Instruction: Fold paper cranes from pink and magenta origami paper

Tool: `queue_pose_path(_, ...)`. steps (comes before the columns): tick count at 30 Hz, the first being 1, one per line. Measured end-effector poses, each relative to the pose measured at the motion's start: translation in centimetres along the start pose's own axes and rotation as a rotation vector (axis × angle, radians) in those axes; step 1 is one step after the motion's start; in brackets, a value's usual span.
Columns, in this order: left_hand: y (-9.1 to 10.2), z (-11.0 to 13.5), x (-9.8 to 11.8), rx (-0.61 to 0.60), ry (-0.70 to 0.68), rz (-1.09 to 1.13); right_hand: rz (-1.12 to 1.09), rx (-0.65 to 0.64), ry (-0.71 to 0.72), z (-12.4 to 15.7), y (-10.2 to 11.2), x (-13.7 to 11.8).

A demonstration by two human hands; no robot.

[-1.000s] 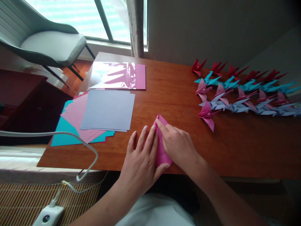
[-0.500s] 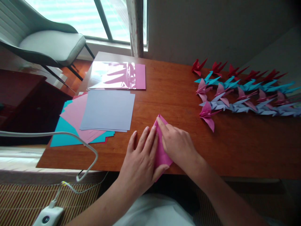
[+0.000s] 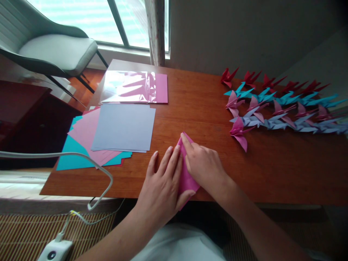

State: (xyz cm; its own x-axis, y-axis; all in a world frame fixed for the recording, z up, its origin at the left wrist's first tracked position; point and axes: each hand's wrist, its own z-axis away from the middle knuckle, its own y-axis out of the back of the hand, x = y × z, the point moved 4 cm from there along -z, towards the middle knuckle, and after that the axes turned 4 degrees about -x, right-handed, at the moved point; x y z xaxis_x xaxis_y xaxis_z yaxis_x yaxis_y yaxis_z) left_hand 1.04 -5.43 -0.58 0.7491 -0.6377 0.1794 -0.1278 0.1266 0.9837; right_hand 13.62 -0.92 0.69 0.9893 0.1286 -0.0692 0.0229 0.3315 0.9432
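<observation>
A piece of folded pink origami paper [image 3: 187, 181] lies near the table's front edge, its narrow point facing away from me. Flat across its left side rests my left hand [image 3: 162, 185], open with spread fingers, the thumb over the paper's near part. My right hand [image 3: 205, 165] presses down from the right, its index finger stretched to the far tip and its other fingers curled in. The right thumb is hidden, and both hands cover much of the folds. A finished pink paper crane [image 3: 238, 133] stands farther right.
Rows of red, turquoise, light pink and pale blue paper cranes [image 3: 263, 95] stand at the table's [image 3: 190, 101] right. On the left lie pale blue sheets [image 3: 125, 127], coloured sheets [image 3: 73, 150] and a clear packet [image 3: 130, 87]. A white cable [image 3: 81, 155] loops past the left edge.
Both hands and the pink paper keep nearly the same position. The whole view has shifted very slightly.
</observation>
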Motion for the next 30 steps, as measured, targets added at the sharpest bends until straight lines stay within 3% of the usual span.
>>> queue_pose_path(30, -0.08, 0.05, -0.09, 0.010, 0.005, -0.052, -0.003, -0.001, -0.008, 0.01, 0.14, 0.05)
